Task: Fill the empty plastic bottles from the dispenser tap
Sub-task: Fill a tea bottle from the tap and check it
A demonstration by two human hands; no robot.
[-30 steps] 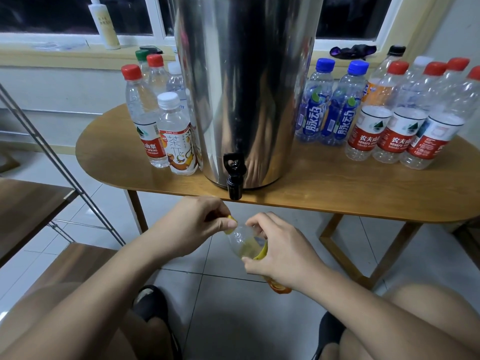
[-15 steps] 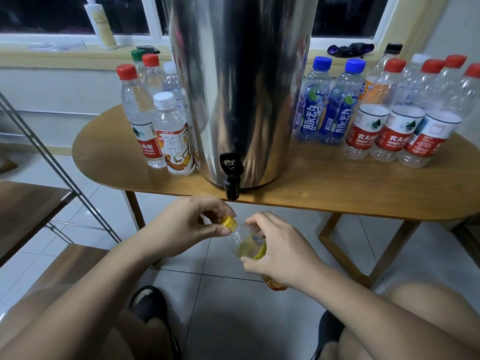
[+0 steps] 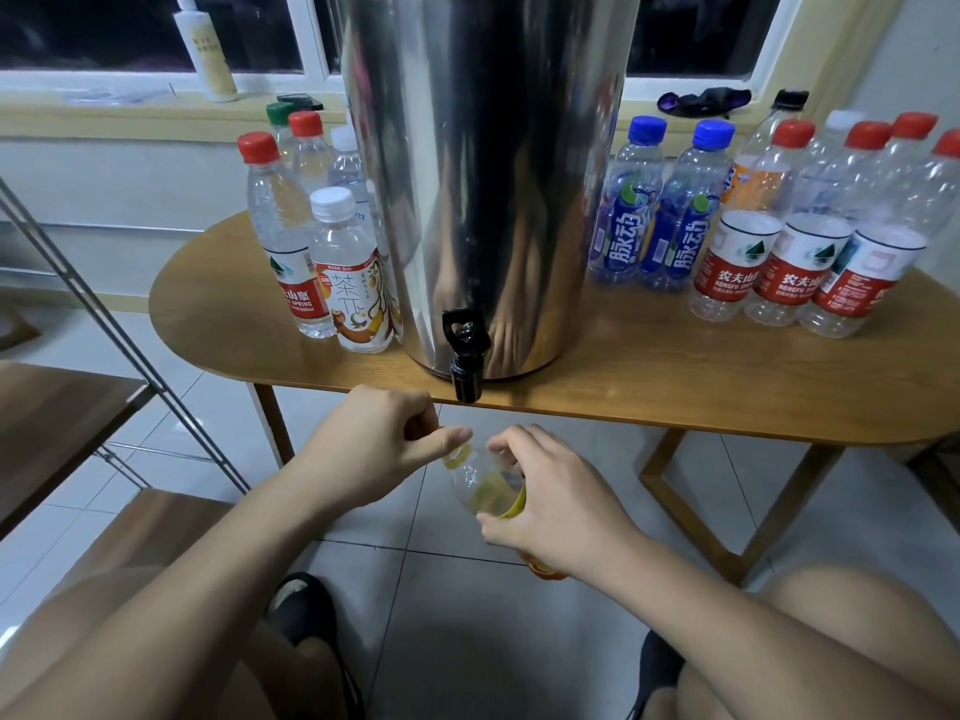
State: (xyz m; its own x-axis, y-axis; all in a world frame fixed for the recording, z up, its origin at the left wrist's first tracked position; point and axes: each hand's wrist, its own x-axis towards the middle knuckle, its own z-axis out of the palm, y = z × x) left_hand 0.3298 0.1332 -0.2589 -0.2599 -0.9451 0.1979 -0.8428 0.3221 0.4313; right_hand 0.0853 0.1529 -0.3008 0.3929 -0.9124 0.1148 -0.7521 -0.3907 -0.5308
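A clear plastic bottle (image 3: 485,491), yellow-labelled, sits tilted at lower centre, its yellow cap (image 3: 457,454) pointing upper left, just below the black tap (image 3: 466,356) of the steel dispenser (image 3: 483,174).

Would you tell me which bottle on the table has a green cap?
The rearmost bottle left of the dispenser; the other caps are red, white, blue or black.

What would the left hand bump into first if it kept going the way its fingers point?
The left hand pinches the yellow cap of the bottle. Pushing on, it would most likely meet the right hand, whose fingertips hold the bottle's neck close by.
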